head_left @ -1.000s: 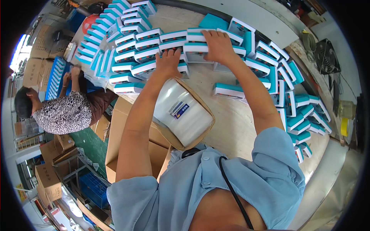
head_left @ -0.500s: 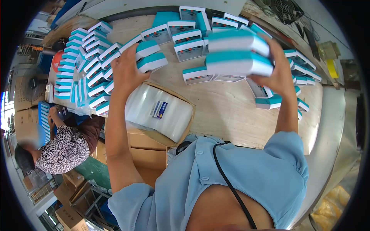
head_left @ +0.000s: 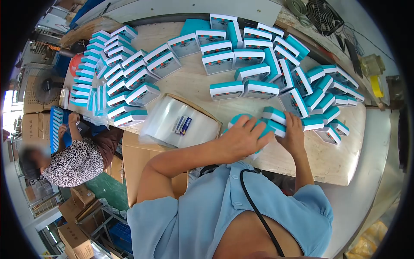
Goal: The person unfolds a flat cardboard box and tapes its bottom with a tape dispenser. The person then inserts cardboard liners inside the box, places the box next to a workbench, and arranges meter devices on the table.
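Note:
Near the front edge of the table, my left hand is wrapped over teal-and-white boxes, partly hidden under its fingers; one teal end shows beyond the knuckles. My right hand grips a pair of teal-and-white boxes from their right side, close against the left hand's fingertips. Just left of my left hand, an open carton holds a stack of clear plastic bags with a blue-and-white label. Another teal-and-white box lies right beside my right hand.
Rows of teal-and-white boxes stand at the left, the back and the right of the wooden table. A fan and yellow tape roll sit beyond the right edge. A co-worker sits at the left.
Both hands have come down toward the table's front edge, the left moving right and the right moving nearer my body. They are now together, with boxes between them. More boxes stand at left.

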`<state>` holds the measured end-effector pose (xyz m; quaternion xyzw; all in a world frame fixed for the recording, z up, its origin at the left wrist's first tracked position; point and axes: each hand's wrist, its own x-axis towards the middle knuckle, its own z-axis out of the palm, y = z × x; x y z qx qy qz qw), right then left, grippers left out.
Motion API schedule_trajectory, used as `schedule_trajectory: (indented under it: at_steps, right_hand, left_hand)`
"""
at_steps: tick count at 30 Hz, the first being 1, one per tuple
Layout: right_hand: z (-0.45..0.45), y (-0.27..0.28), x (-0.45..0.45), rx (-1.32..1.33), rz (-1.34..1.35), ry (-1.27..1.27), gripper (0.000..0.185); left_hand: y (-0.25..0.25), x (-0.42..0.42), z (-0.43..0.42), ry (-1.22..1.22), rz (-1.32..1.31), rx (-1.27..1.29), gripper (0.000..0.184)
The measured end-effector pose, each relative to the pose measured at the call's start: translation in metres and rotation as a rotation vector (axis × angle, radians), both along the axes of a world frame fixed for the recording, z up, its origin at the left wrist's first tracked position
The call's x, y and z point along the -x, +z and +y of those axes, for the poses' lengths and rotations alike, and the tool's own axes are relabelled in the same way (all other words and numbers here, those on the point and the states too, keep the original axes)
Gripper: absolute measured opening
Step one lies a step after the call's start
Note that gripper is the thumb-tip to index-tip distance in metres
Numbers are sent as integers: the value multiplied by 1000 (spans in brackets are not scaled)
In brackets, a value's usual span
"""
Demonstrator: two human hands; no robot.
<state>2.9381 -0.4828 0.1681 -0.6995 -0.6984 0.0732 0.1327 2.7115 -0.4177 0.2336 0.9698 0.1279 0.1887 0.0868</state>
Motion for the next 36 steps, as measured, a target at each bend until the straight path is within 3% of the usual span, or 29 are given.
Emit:
schedule_trajectory:
  at_steps: [1, 9, 11, 12, 13, 15, 17, 19, 20, 21, 23, 24, 26, 28, 29, 32, 33, 35, 36]
  right_hand:
    - [-2, 0, -2, 6, -2, 3, 85]
    - [7, 6, -6, 134, -25, -51, 96]
    - [16, 23, -3, 246, -89, -23, 100]
    - [21, 40, 0, 327, -116, -1, 100]
    - [26, 52, 0, 378, -118, 26, 94]
    - [44, 69, -3, 351, -29, 123, 83]
    - [76, 88, 4, 163, 188, 159, 57]
    - [113, 97, 13, -13, 405, 162, 34]
    - [135, 100, 19, -53, 473, 208, 30]
    - [159, 100, 25, -95, 542, 258, 27]
    - [220, 86, 41, -139, 709, 390, 24]
    - [248, 71, 50, -36, 779, 306, 24]
    - [316, 36, 69, -32, 842, 388, 26]
    - [371, 3, 86, 54, 649, 404, 34]
    - [390, 7, 96, 277, 501, 337, 35]
    - [435, -19, 107, 449, 83, 507, 34]
    - [439, -18, 110, 457, 83, 506, 34]
    - [441, -10, 118, 626, 47, 495, 35]
    - [444, -22, 118, 578, 95, 495, 36]
  left_hand:
    - [3, -4, 0, -3, 10, -12, 38]
    - [-44, -7, -7, -151, 211, 74, 42]
    - [-78, -21, -7, -71, 184, -10, 50]
    - [-83, -25, -10, -10, 220, -70, 68]
    - [-80, -25, -4, -8, 218, -69, 68]
    - [-68, -19, 9, -128, 185, 234, 77]
    - [-47, -5, 51, -175, 164, 669, 75]
    - [-21, 12, 113, 213, 231, 820, 68]
    - [-31, 28, 144, 310, -155, 398, 53]
    - [-22, 40, 178, 512, -210, 450, 41]
    - [-14, 66, 246, 651, -356, 429, 40]
    - [-36, 81, 283, 719, -316, 297, 42]
    - [-61, 98, 338, 824, -102, 359, 51]
    - [-80, 106, 379, 895, 98, 498, 62]
    - [-90, 106, 392, 929, 173, 623, 68]
    - [-129, 100, 418, 1016, 143, 619, 77]
    - [-125, 94, 418, 1069, 152, 842, 76]
    - [-140, 91, 426, 1046, 143, 928, 74]
    - [-147, 89, 428, 1021, 131, 1007, 72]
